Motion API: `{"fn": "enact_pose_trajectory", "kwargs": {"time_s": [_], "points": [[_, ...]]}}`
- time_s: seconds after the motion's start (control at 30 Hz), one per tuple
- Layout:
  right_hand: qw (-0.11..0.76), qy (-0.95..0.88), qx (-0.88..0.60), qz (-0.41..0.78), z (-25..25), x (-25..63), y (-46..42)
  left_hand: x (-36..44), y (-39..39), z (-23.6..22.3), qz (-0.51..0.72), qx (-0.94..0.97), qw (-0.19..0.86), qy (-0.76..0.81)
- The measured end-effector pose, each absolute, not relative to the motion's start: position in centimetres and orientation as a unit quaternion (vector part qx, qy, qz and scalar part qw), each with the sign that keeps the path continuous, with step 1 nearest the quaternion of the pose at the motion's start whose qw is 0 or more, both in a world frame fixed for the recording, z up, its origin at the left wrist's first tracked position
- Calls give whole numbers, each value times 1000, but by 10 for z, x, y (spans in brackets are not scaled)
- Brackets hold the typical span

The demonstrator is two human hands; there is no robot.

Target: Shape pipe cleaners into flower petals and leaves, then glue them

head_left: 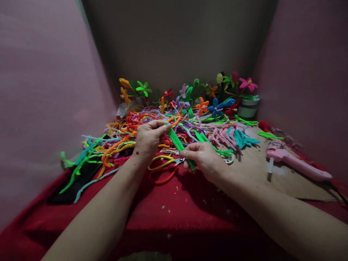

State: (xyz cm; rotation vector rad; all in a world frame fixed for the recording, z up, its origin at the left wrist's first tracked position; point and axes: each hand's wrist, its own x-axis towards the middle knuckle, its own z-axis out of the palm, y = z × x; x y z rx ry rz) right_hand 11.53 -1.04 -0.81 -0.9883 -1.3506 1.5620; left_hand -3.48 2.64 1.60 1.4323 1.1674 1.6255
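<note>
A flat bundle of green pipe cleaners (177, 140) slants between my two hands above the red cloth. My left hand (150, 139) pinches its upper end between thumb and fingers. Lower down, my right hand (199, 156) grips the other end, with a short green tip sticking out below the fingers. Scissors with one yellow and one red handle (163, 177) lie just beneath, their blades partly hidden by my right hand. Behind the hands spreads a tangled heap of coloured pipe cleaners (127, 128).
A pink glue gun (299, 163) rests on a cardboard sheet (252, 174) at the right. Several pipe-cleaner flowers, such as a blue one (216, 108), stand at the back near a white pot (248, 107). Green strands lie over a black flat object (63, 186) at left. Pinkish walls flank the table.
</note>
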Motion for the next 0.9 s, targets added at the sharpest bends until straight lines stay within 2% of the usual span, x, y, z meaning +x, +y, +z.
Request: {"fn": "enact_pose_trajectory", "kwargs": {"time_s": [0.1, 0.17, 0.27, 0.33, 0.4, 0.57, 0.9], "points": [[407, -535, -406, 619, -8, 115, -11, -34, 27, 16, 622, 585, 232, 465], [411, -530, -413, 616, -8, 115, -12, -34, 27, 16, 625, 589, 224, 462], [430, -537, -416, 594, -10, 115, -11, -36, 28, 14, 592, 579, 348, 440], [448, -547, -410, 576, -13, 115, -9, -37, 27, 12, 528, 587, 435, 432], [467, -550, -401, 564, -17, 116, -6, -36, 26, 10, 462, 605, 476, 441], [485, -533, -388, 574, -23, 116, -1, -30, 20, 6, 395, 618, 502, 458], [454, -505, -370, 634, -18, 117, -3, -29, 21, 3, 400, 615, 530, 425]]}}
